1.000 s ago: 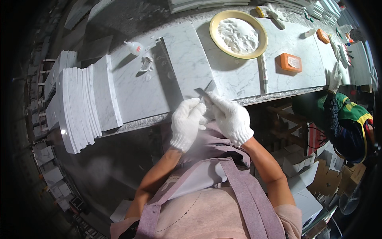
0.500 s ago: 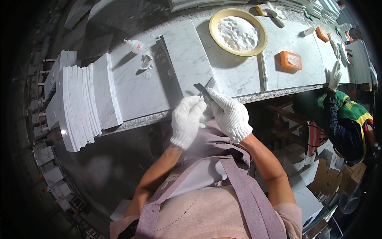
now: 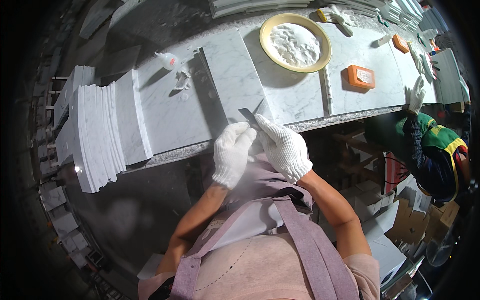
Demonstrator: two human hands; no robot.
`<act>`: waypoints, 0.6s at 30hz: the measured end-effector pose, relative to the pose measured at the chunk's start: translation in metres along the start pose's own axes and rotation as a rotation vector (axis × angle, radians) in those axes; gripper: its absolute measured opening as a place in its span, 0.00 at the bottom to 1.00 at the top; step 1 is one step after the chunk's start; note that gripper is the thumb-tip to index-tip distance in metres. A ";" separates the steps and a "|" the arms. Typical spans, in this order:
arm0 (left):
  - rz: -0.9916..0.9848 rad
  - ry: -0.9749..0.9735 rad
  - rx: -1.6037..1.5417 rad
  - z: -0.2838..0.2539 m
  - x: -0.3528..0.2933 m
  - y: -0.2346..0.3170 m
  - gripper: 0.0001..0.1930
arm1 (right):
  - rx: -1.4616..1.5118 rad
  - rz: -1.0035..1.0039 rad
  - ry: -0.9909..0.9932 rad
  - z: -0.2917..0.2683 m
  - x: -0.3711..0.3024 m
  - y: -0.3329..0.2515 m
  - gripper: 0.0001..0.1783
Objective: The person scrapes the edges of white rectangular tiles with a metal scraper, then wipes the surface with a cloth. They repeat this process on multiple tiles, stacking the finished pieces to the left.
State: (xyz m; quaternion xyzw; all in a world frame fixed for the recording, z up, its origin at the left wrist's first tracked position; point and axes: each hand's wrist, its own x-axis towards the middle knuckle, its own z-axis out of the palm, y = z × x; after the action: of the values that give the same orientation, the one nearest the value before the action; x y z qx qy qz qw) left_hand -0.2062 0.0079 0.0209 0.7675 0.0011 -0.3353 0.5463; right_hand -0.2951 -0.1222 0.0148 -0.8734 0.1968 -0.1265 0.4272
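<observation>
Both my hands wear white knitted gloves and meet just in front of the worktable's near edge. My right hand (image 3: 284, 146) is closed on a thin, flat grey metal blade (image 3: 247, 116) that sticks out up and to the left. Its handle, if any, is hidden in the glove. My left hand (image 3: 232, 152) is closed beside it, thumb and fingertips pinched together close to the blade. Whatever is between those fingertips is too small to make out. Beyond the hands lies a grey-veined white marble slab (image 3: 234, 65), casting a dark shadow along its left side.
A yellow-rimmed basin (image 3: 327, 52) of white powder stands on the table. Nearby are an orange box (image 3: 361, 77), a squeeze bottle (image 3: 166, 61) and crumpled white scrap (image 3: 182, 81). Stacked slabs (image 3: 100, 132) stand left. At right, a co-worker's gloved hand (image 3: 416, 95) rests at the table edge.
The whole view has shifted slightly. The blade is tilted a little more steeply, and both hands stay close together with their fingers closed.
</observation>
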 end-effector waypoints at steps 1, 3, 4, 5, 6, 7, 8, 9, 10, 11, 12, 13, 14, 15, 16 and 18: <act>0.002 -0.020 -0.033 -0.001 0.000 0.000 0.19 | -0.026 0.034 -0.013 -0.004 -0.001 0.000 0.21; -0.034 -0.044 -0.071 -0.001 -0.001 0.000 0.19 | 0.018 0.140 -0.037 -0.003 0.002 -0.003 0.21; -0.040 -0.048 -0.071 -0.002 -0.002 0.000 0.19 | 0.078 0.188 0.004 -0.003 0.004 -0.004 0.21; -0.036 -0.045 -0.071 -0.002 -0.001 0.001 0.18 | 0.074 0.213 -0.012 -0.003 0.004 -0.006 0.22; -0.033 -0.044 -0.071 -0.002 -0.002 0.001 0.18 | 0.041 0.165 -0.017 -0.003 0.005 -0.007 0.22; -0.013 -0.028 -0.044 -0.002 -0.002 0.001 0.18 | 0.006 0.141 -0.050 -0.003 0.004 -0.010 0.22; 0.006 -0.015 -0.018 -0.001 -0.002 0.002 0.18 | -0.029 0.149 -0.121 -0.004 0.002 -0.011 0.22; 0.007 -0.004 0.015 -0.001 -0.002 0.003 0.18 | 0.003 0.150 -0.154 -0.006 0.004 -0.011 0.22; -0.001 -0.023 -0.026 0.000 -0.002 0.003 0.18 | 0.022 0.152 -0.097 -0.008 0.003 -0.010 0.22; -0.030 -0.041 -0.058 0.000 -0.003 0.003 0.18 | 0.046 0.159 -0.063 -0.013 0.004 -0.008 0.21; -0.051 -0.053 -0.095 -0.001 -0.004 0.003 0.18 | 0.077 0.145 -0.029 -0.017 0.007 -0.005 0.21; -0.054 -0.053 -0.084 0.000 -0.005 0.003 0.18 | 0.027 0.115 0.043 -0.018 0.008 -0.004 0.21; -0.048 -0.050 -0.077 0.001 -0.005 0.003 0.18 | -0.022 0.109 0.023 -0.020 0.012 -0.003 0.21; -0.041 -0.049 -0.070 0.001 -0.005 0.002 0.18 | -0.059 0.125 -0.052 -0.022 0.015 -0.002 0.21; -0.017 -0.039 -0.049 0.001 -0.005 0.002 0.18 | -0.080 0.113 -0.145 -0.023 0.014 -0.004 0.20; 0.033 -0.020 -0.010 0.002 -0.004 0.001 0.18 | -0.029 0.134 -0.154 -0.030 0.015 -0.007 0.19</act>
State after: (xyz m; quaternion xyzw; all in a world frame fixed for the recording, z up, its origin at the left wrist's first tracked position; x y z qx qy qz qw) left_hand -0.2099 0.0072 0.0237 0.7613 -0.0156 -0.3339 0.5556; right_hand -0.2914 -0.1460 0.0392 -0.8715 0.2235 -0.0272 0.4357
